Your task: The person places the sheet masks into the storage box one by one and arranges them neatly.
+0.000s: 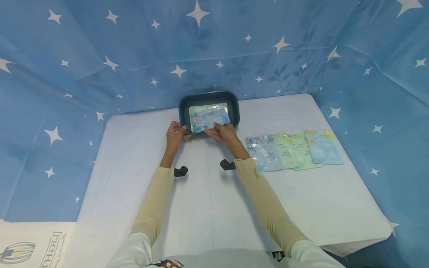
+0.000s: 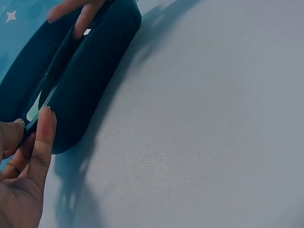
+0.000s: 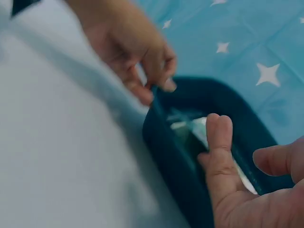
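Note:
A dark blue-green plastic basin [image 1: 236,111] stands at the table's back edge. Glossy flat sachets with a floral print, the top one a pale blue sachet [image 1: 209,116], lie inside it. My left hand [image 1: 175,137] pinches the basin's front left corner, thumb over the rim and fingers outside. At the front right of the rim is my right hand [image 1: 225,134], beside the sachets. In the right wrist view its fingers [image 3: 219,147] are extended and stand apart from the thumb. Whether they still touch a sachet is partly hidden.
Right of the basin, a blue floral sachet [image 1: 263,153], green sachets [image 1: 288,150] and a light blue sachet [image 1: 324,147] overlap in a row on the white-covered table [image 1: 201,208]. A star-patterned blue curtain [image 1: 140,48] hangs behind. A printed cream sheet [image 1: 33,243] lies at lower left.

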`<control>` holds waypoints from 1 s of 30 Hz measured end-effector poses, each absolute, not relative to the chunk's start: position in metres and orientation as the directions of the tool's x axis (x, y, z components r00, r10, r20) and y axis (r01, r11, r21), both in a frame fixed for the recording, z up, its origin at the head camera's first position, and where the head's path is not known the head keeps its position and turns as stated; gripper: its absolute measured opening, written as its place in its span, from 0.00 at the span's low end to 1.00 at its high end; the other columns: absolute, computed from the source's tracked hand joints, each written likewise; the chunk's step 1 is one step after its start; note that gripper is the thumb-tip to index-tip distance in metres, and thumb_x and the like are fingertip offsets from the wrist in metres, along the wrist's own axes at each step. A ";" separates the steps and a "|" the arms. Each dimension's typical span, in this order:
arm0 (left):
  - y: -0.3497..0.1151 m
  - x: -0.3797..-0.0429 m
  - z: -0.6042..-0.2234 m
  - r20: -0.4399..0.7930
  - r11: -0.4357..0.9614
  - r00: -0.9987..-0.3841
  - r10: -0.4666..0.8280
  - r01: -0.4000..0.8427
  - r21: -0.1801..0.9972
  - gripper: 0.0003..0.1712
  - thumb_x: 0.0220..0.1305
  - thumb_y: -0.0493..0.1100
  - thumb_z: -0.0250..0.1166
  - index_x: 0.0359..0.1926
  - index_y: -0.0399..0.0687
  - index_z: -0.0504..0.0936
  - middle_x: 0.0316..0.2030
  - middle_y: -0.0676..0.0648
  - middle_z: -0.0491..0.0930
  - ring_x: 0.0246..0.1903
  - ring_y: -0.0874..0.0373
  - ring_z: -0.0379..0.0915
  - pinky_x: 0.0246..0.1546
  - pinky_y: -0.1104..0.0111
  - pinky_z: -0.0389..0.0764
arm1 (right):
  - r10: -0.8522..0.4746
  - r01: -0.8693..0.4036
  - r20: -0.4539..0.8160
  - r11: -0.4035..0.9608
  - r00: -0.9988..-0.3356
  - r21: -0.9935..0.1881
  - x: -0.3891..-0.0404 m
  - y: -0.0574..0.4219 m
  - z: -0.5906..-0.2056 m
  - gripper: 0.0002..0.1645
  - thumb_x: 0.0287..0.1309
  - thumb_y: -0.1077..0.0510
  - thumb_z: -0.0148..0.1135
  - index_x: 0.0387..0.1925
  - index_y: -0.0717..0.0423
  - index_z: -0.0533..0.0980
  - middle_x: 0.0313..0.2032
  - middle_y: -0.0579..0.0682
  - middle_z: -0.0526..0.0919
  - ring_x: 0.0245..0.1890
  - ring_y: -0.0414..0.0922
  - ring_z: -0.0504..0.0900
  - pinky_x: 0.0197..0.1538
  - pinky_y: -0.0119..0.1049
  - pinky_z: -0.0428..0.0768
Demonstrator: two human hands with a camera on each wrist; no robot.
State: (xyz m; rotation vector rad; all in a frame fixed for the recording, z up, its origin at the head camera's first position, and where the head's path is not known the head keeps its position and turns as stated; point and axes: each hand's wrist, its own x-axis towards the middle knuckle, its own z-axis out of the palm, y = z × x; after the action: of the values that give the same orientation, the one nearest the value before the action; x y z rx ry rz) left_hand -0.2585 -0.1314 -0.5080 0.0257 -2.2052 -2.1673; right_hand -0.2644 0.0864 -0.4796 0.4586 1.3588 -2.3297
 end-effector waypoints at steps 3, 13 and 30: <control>-0.131 -0.260 -0.508 0.031 0.017 -0.998 -0.046 0.031 0.999 0.13 0.68 0.29 0.58 0.42 0.23 0.61 0.25 0.40 0.68 0.35 0.29 0.80 0.42 0.45 0.88 | -0.280 0.570 -0.514 -0.578 -0.811 -0.584 -0.266 0.088 -0.470 0.35 0.74 0.59 0.48 0.75 0.56 0.48 0.66 0.72 0.65 0.55 0.52 0.83 0.41 0.34 0.92; -0.131 -0.259 -0.507 0.023 0.021 -0.999 -0.050 0.022 1.000 0.15 0.68 0.29 0.58 0.43 0.21 0.61 0.25 0.41 0.67 0.31 0.38 0.83 0.43 0.44 0.88 | -0.474 0.614 -0.553 -0.784 -0.685 -0.090 -0.273 0.086 -0.457 0.44 0.74 0.53 0.48 0.76 0.32 0.32 0.77 0.58 0.43 0.68 0.50 0.70 0.46 0.37 0.90; -0.132 -0.261 -0.508 0.007 0.045 -0.999 -0.051 0.005 0.999 0.15 0.68 0.31 0.59 0.43 0.22 0.61 0.25 0.43 0.66 0.32 0.36 0.84 0.42 0.48 0.90 | -0.428 0.675 -0.570 -0.656 -0.701 -0.338 -0.269 0.091 -0.454 0.43 0.75 0.51 0.46 0.76 0.32 0.32 0.75 0.68 0.40 0.70 0.55 0.66 0.45 0.41 0.90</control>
State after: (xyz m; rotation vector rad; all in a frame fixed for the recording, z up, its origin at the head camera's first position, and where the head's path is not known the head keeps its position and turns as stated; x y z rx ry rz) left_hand -0.2608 -0.1317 -0.5077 0.0502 -2.2408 -2.1433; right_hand -0.2690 0.0912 -0.4538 0.5981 0.7184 -2.3237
